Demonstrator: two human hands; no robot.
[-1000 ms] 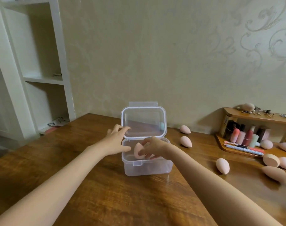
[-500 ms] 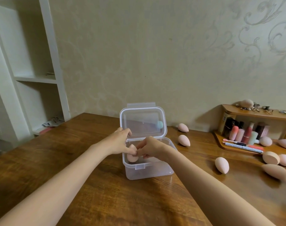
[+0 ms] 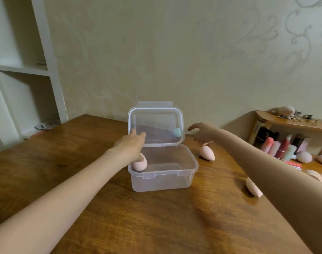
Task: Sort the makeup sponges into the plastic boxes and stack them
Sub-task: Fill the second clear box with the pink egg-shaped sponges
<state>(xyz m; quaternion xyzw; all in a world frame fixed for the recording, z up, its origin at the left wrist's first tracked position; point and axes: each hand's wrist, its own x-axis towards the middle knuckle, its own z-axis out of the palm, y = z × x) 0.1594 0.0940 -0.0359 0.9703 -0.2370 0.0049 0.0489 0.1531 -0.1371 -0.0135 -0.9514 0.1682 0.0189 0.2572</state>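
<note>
A clear plastic box (image 3: 163, 182) stands mid-table with its hinged lid (image 3: 156, 123) upright. One pink makeup sponge (image 3: 140, 164) lies in the box's left front corner. My left hand (image 3: 130, 145) is above that sponge, straight fingers touching the lid's left edge. My right hand (image 3: 202, 132) hovers to the right of the lid, fingers loose and empty, just above a pink sponge (image 3: 207, 153) lying on the table. Another pink sponge (image 3: 253, 186) lies partly hidden behind my right forearm. A teal sponge (image 3: 177, 132) shows through the lid, behind the box.
A wooden organiser (image 3: 292, 121) with lipsticks and small bottles stands at the right against the wall, with several more pink sponges (image 3: 304, 156) around it. A white shelf unit (image 3: 52, 74) rises at the left beyond the table edge.
My right hand let go of the pink sponge in the box and moved out to the right, over a sponge on the table. The left hand stayed at the lid.
</note>
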